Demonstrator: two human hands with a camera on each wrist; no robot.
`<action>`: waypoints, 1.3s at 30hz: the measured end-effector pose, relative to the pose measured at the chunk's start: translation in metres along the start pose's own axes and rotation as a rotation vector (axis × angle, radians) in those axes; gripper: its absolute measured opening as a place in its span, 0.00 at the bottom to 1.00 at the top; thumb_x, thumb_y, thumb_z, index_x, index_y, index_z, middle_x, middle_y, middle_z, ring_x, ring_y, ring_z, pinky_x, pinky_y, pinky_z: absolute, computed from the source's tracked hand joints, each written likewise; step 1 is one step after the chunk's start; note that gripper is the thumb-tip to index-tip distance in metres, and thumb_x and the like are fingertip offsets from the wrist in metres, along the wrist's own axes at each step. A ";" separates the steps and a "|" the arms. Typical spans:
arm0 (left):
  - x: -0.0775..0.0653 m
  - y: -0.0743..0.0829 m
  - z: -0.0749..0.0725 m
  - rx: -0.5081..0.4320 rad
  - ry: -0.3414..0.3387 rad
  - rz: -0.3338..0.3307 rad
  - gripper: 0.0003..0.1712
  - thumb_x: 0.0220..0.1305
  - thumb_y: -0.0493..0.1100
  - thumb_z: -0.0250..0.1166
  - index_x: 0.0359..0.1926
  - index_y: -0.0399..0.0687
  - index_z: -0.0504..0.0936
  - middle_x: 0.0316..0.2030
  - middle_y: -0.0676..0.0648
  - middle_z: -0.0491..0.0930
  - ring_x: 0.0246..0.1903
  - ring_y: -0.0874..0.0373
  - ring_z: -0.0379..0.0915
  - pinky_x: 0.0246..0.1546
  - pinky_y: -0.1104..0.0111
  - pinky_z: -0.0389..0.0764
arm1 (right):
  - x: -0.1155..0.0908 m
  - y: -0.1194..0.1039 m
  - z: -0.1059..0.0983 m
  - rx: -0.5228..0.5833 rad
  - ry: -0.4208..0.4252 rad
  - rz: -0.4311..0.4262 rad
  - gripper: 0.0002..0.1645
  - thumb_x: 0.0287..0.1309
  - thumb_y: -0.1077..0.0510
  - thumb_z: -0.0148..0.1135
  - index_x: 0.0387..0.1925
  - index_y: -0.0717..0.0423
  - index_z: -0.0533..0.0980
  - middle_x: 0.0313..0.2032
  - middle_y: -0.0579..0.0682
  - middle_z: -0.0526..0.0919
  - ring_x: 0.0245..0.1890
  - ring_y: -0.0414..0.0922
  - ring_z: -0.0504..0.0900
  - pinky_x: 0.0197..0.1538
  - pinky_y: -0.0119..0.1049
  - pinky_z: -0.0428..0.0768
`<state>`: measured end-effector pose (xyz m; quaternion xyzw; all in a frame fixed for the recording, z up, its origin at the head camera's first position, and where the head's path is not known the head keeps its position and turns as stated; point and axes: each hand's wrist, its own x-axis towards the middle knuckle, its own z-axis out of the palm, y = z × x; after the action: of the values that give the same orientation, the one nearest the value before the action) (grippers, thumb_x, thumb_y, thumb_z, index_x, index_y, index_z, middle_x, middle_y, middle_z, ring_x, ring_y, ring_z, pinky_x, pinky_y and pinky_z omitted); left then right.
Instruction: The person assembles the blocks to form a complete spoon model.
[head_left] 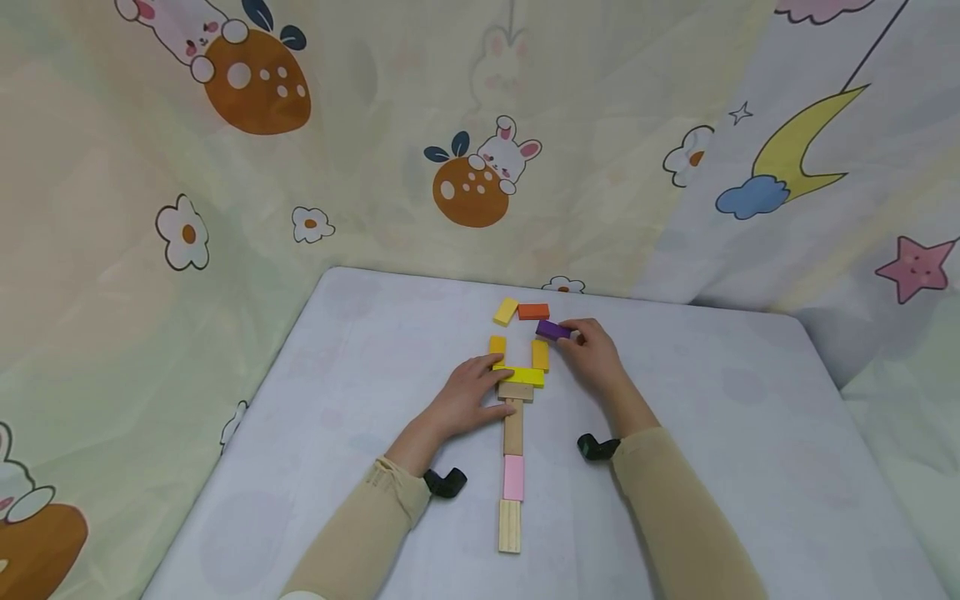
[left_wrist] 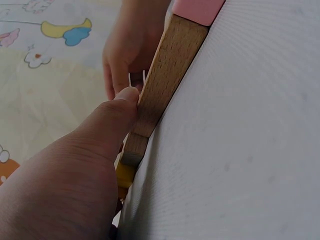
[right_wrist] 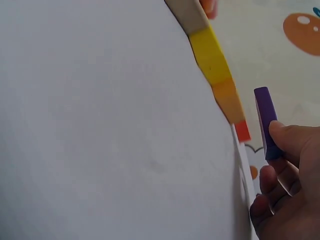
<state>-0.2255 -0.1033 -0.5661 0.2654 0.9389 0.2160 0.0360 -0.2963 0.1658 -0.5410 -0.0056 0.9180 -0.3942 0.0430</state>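
My right hand (head_left: 596, 362) pinches one end of a purple block (head_left: 552, 331) between thumb and fingers. In the right wrist view, the purple block (right_wrist: 266, 122) appears held off the white surface. With fingers spread, my left hand (head_left: 467, 396) rests at the row of blocks. Its fingertips touch the bright yellow block (head_left: 527, 377) and the golden block (head_left: 497, 343) beyond it. The left thumb (left_wrist: 117, 107) lies against a long plain wooden block (left_wrist: 170, 75). Farther back sit an orange-red block (head_left: 533, 312), a tilted yellow block (head_left: 506, 312) and a right golden block (head_left: 540, 355).
Toward me, the row continues with a pink block (head_left: 513, 477) and a grooved wooden block (head_left: 509, 527). A short wooden block (head_left: 516, 392) lies crosswise below the yellow one. The white table (head_left: 720, 467) ends before a patterned cloth backdrop (head_left: 615, 208).
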 end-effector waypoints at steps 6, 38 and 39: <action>0.000 0.000 0.000 0.005 -0.013 -0.011 0.42 0.61 0.77 0.53 0.72 0.65 0.66 0.76 0.54 0.54 0.75 0.52 0.50 0.76 0.53 0.53 | -0.013 -0.018 0.011 0.004 -0.026 -0.069 0.22 0.67 0.51 0.60 0.61 0.46 0.75 0.56 0.51 0.73 0.46 0.50 0.71 0.49 0.42 0.75; 0.001 -0.001 0.002 -0.019 -0.003 -0.038 0.42 0.60 0.77 0.55 0.70 0.66 0.68 0.77 0.51 0.52 0.75 0.49 0.50 0.74 0.50 0.56 | -0.021 -0.025 0.032 -0.124 -0.126 -0.183 0.19 0.66 0.49 0.62 0.57 0.45 0.79 0.56 0.49 0.76 0.58 0.52 0.74 0.68 0.54 0.71; 0.001 -0.001 0.002 -0.020 0.000 -0.036 0.42 0.60 0.76 0.55 0.70 0.66 0.68 0.77 0.50 0.52 0.75 0.49 0.50 0.74 0.49 0.56 | -0.021 -0.025 0.032 -0.124 -0.127 -0.183 0.19 0.66 0.49 0.62 0.57 0.45 0.79 0.56 0.49 0.76 0.58 0.52 0.74 0.68 0.54 0.71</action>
<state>-0.2264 -0.1027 -0.5680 0.2481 0.9414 0.2244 0.0427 -0.2736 0.1265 -0.5432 -0.1170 0.9317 -0.3377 0.0647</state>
